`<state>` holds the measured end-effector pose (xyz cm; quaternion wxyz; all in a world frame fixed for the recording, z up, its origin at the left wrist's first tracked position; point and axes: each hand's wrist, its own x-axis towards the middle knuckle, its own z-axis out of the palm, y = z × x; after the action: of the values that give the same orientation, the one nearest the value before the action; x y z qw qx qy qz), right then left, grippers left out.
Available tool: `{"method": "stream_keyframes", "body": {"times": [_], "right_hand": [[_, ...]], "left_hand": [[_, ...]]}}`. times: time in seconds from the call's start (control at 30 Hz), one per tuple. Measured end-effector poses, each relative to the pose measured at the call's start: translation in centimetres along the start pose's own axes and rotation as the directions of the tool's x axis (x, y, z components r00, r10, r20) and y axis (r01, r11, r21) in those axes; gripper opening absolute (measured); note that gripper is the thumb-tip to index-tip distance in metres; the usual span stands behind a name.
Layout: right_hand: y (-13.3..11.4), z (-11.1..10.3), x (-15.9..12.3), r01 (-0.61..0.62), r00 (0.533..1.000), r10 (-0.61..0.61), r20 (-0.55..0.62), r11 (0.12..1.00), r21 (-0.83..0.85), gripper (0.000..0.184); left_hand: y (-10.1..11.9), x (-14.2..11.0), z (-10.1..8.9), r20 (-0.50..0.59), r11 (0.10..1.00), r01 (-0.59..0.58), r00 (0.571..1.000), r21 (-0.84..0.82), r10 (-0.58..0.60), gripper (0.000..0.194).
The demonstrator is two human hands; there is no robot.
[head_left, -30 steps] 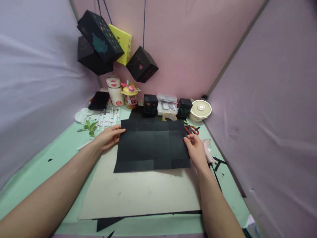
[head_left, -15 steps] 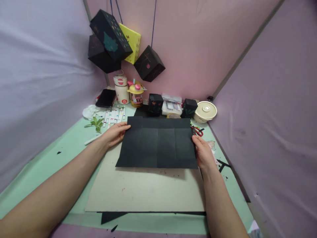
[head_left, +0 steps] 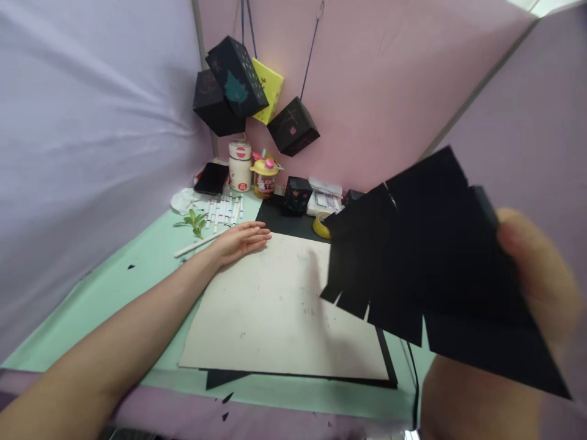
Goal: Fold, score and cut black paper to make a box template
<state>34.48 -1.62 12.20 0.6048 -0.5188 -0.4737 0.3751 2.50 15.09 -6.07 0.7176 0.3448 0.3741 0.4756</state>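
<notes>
My right hand (head_left: 539, 275), blurred and close to the camera at the right, grips one edge of a sheet of black paper (head_left: 413, 256). Fold lines and several slits show along the paper's edges, and it is raised in the air, tilted. Part of my right hand is hidden behind it. My left hand (head_left: 243, 242) rests with its fingers extended on the upper left corner of a white board (head_left: 284, 311), holding nothing. Under the board, edges of other black sheets stick out.
Markers (head_left: 222, 211), a leafy sprig (head_left: 195, 221) and a white pen (head_left: 197, 244) lie at the left. Behind stand a phone (head_left: 212, 178), a bottle (head_left: 239, 168), a yellow-lidded cup (head_left: 265, 177), a black box (head_left: 297, 197) and a tape roll (head_left: 321, 226). Decorated boxes (head_left: 293, 127) hang above.
My left hand has let go of the black paper and lies on the board. My right hand has lifted the paper up, to the right and nearer the camera. The view has shifted right.
</notes>
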Motion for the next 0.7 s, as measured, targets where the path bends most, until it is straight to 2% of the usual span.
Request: {"method": "stream_keyframes", "body": {"times": [0.03, 0.1, 0.13, 0.17, 0.23, 0.3, 0.37, 0.43, 0.5, 0.57, 0.63, 0.67, 0.7], "right_hand": [[-1.6, 1.3, -0.5, 0.121, 0.989, -0.124, -0.076, 0.992, -0.037, 0.022], [-2.5, 5.1, -0.9, 0.159, 0.984, -0.141, 0.111, 0.973, -0.166, 0.022], [-1.7, 7.4, -0.8, 0.185, 0.952, -0.123, 0.280, 0.961, -0.206, 0.022], [-0.1, 9.9, -0.5, 0.221, 0.905, -0.099, 0.415, 0.941, -0.258, 0.026], [4.8, 14.6, 0.2, 0.286, 0.843, -0.070, 0.534, 0.898, -0.333, 0.026], [10.5, 18.3, 0.9, 0.297, 0.841, 0.004, 0.541, 0.833, -0.468, 0.026], [15.1, 20.6, 1.1, 0.268, 0.845, 0.094, 0.526, 0.778, -0.569, 0.026], [17.4, 21.1, 0.7, 0.263, 0.827, 0.128, 0.548, 0.772, -0.579, 0.027], [17.5, 20.1, -0.2, 0.306, 0.799, 0.098, 0.593, 0.783, -0.541, 0.025], [16.4, 17.9, -1.2, 0.398, 0.756, 0.025, 0.654, 0.775, -0.490, 0.021], [15.3, 14.6, -1.8, 0.499, 0.707, -0.026, 0.707, 0.726, -0.473, 0.021], [15.1, 12.7, -1.8, 0.529, 0.704, -0.039, 0.709, 0.694, -0.488, 0.024], [15.2, 10.8, -1.8, 0.548, 0.722, -0.054, 0.689, 0.653, -0.522, 0.029]], "left_hand": [[0.0, 0.0, 0.0, -0.005, 1.000, 0.000, 1.000, 0.003, 0.000, 0.022], [0.0, 0.2, -0.2, -0.005, 1.000, -0.002, 1.000, 0.011, 0.002, 0.021], [0.0, 0.2, -0.3, -0.002, 1.000, -0.007, 1.000, 0.014, 0.007, 0.021], [0.0, 0.3, -0.4, 0.000, 1.000, -0.016, 1.000, 0.018, 0.016, 0.020], [0.1, 0.4, -0.6, -0.004, 0.999, -0.043, 0.999, 0.030, 0.043, 0.020], [0.2, 0.4, -0.7, -0.019, 0.996, -0.078, 0.997, 0.044, 0.078, 0.020], [0.1, 0.4, -0.7, -0.039, 0.991, -0.118, 0.992, 0.059, 0.120, 0.019], [-0.1, 0.6, -0.6, -0.060, 0.984, -0.161, 0.984, 0.081, 0.166, 0.019], [-0.3, 0.8, -0.5, -0.092, 0.971, -0.208, 0.971, 0.121, 0.220, 0.018], [-0.3, 0.9, -0.3, -0.141, 0.946, -0.262, 0.946, 0.188, 0.290, 0.016], [0.0, 0.5, 0.1, -0.192, 0.911, -0.314, 0.909, 0.267, 0.369, 0.015], [0.2, 0.1, 0.6, -0.193, 0.877, -0.339, 0.888, 0.341, 0.418, 0.017], [0.4, -0.4, 1.2, -0.167, 0.833, -0.359, 0.872, 0.420, 0.460, 0.018]]}}
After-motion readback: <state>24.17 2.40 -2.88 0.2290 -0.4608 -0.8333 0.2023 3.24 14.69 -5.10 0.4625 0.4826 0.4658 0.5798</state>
